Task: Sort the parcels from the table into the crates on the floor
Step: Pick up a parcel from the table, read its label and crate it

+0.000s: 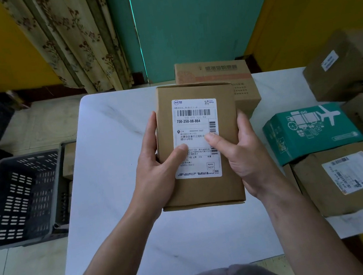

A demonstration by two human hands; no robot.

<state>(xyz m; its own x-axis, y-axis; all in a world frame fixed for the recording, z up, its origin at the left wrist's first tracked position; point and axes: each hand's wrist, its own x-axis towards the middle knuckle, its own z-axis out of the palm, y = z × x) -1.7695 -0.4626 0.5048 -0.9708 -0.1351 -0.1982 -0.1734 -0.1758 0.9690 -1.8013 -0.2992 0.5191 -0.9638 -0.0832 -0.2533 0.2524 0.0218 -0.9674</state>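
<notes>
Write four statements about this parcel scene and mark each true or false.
1. The left hand and right hand both hold the brown parcel, label towards the camera. True.
2. The teal parcel lies in the grey crate. False: it lies on the table, right of the hands.
3. The grey crate stands on the floor, left of the table. True.
4. The held parcel's label is blank. False: it bears barcodes and printed text.

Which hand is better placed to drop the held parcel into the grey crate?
Probably the left hand: both grip the parcel, but the grey crate stands beside the table's left edge, far from the right hand.
</notes>
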